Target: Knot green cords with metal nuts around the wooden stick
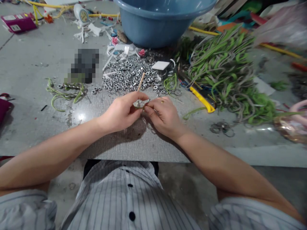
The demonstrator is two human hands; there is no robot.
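My left hand [123, 110] and my right hand [165, 116] meet above the near part of the table, fingers pinched together. Between the fingertips runs a thin greenish cord [138, 106], with small shiny metal bits by it that are too small to make out. Loose thin strands hang below the fingers. A thin wooden stick [141, 81] rises just beyond my left hand; whether the hand touches it I cannot tell. Past the hands spreads a heap of metal nuts [124, 75]. Left of it lies a green cord [68, 91] with nuts strung on it.
A blue basin [153, 27] stands behind the nuts. To the right lie a yellow utility knife [202, 97] and a large tangle of green and grey cords [230, 67]. A blurred dark object [85, 64] and a purple box [19, 23] are on the left.
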